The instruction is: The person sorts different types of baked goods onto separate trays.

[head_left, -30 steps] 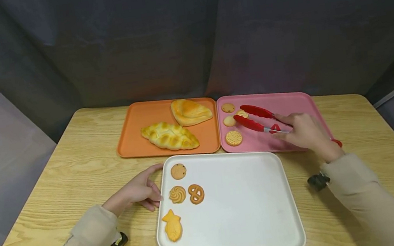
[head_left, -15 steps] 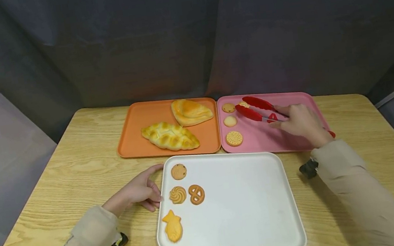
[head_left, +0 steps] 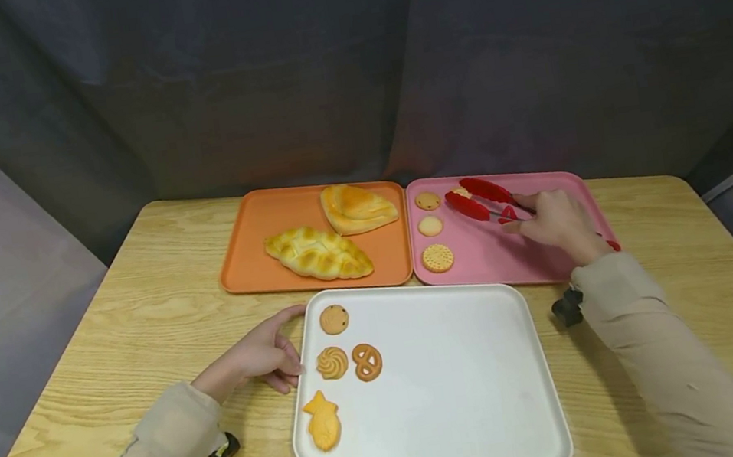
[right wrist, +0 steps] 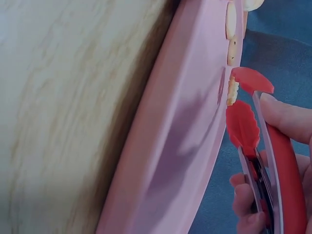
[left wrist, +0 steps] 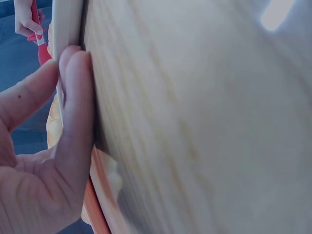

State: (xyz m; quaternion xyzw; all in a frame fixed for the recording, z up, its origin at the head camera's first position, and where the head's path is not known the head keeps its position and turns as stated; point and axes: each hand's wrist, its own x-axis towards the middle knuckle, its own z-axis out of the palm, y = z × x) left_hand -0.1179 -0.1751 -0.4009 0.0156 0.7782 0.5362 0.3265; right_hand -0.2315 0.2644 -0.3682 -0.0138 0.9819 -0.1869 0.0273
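My right hand [head_left: 554, 219] grips a pair of red-tipped tongs [right wrist: 287, 180] over the pink tray [head_left: 544, 259]. Between or just beside the tong tips lies a small pale cookie [right wrist: 232, 91]; whether it is lifted off the tray I cannot tell. Left of the tips, a chip cookie [head_left: 428, 201], a plain round cookie [head_left: 430, 226] and a dotted round biscuit [head_left: 437, 258] form a column. My left hand [head_left: 261, 354] rests its fingers [left wrist: 75, 92] against the left rim of the white tray [head_left: 457, 386], its upper digit stretched toward the far corner.
On the white tray's left side lie a chip cookie [head_left: 334, 319], a swirl cookie [head_left: 332, 363], a pretzel [head_left: 367, 362] and a fish-shaped cookie [head_left: 323, 422]. An orange tray [head_left: 246, 267] carries a braided bread [head_left: 319, 254] and a folded bread [head_left: 358, 208]. Dark cloth [head_left: 263, 80] hangs behind.
My right hand and the tongs have moved slightly away from me. The small pale cookie at the tips has shifted with them, away from the plain round cookie. My left hand stays put.
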